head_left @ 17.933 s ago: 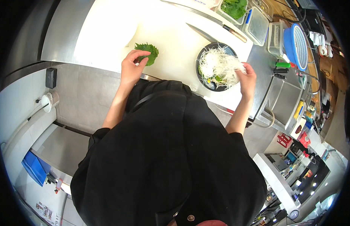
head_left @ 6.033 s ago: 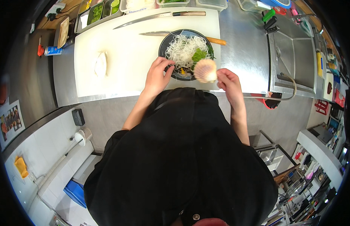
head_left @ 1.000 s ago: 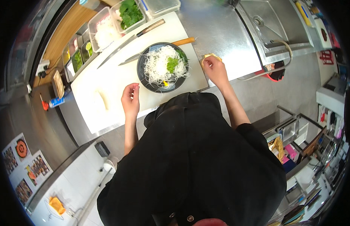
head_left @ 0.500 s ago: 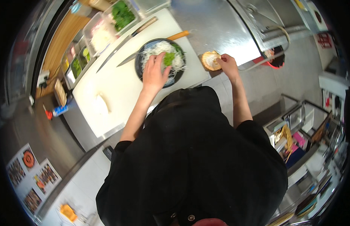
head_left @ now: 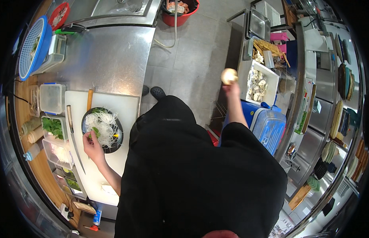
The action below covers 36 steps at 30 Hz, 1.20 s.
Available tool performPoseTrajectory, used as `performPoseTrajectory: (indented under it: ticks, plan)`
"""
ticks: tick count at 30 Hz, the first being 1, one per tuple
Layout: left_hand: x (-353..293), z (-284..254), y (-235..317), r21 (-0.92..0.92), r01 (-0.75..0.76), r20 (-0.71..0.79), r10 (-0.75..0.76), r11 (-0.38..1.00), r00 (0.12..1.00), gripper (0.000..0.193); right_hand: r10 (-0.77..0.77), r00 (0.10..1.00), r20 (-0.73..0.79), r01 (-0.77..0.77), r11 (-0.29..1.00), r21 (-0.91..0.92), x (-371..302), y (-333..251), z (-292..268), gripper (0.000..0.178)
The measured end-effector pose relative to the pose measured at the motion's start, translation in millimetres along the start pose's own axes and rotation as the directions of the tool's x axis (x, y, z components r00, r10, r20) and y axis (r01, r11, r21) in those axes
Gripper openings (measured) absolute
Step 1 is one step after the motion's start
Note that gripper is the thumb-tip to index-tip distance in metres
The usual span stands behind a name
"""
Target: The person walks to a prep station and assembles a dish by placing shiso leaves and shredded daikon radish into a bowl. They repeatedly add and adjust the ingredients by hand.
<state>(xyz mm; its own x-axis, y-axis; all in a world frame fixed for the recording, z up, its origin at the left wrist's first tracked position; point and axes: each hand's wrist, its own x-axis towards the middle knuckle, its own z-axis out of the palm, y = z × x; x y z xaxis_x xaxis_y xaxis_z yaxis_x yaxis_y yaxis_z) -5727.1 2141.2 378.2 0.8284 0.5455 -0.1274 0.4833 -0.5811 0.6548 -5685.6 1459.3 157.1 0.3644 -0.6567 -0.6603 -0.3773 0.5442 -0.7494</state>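
My left hand [head_left: 92, 146] is at the near left of a dark round bowl [head_left: 120, 127]. Its fingers are pinched on a sprig of green leaves [head_left: 96, 132], just over the white thread-like shreds [head_left: 107, 122] that fill the bowl. The bowl sits on a white cutting board [head_left: 129, 109]. Out to the right, over the floor, my right hand [head_left: 232, 89] grips a pale scallop shell [head_left: 229, 75], somewhat blurred. Beside the bowl lie a knife with an orange-brown handle [head_left: 90, 99] and a long knife with a dark blade [head_left: 78, 152].
Tubs of green leaves [head_left: 53, 126] and white shreds [head_left: 60, 152] line the board's left side. A white box of shells [head_left: 273, 82] stands right of my right hand, above a blue cooler [head_left: 267, 126]. At the top are a red bucket [head_left: 179, 19] and a steel counter [head_left: 113, 53].
My view has turned to the right. The right hand has carried the scallop shell away from the counter's edge toward the shell box. My left hand stays by the bowl, fingers on the green sprig.
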Motion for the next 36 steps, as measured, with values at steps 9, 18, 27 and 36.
performPoseTrajectory:
  ticks: [9, 18, 27, 36]
  plan:
    - [12, 7, 30, -0.445, 0.032, 0.016, -0.028, 0.895, 0.999, 0.021, -0.017, 0.981, 0.194, 0.034, 0.996, -0.087, -10, -62, 22, 0.025]
    - [-22, 38, 85, -0.843, 0.317, 0.363, 0.025, 0.434, 0.932, 0.032, 0.325, 0.18, 0.928, 0.384, 0.846, -0.371, -322, 11, 270, 0.028]
    - [-45, 30, 101, -0.698, 0.171, 0.332, 0.103, 0.695, 0.938, 0.036, 0.448, -0.073, 0.891, 0.512, 0.783, -0.352, -387, 25, 299, 0.017]
    - [-61, 15, 32, -0.159, -0.002, -0.109, -0.015, 0.987, 0.994, 0.037, 0.477, 0.06, 0.877, 0.684, 0.62, -0.384, -358, 37, 277, 0.018]
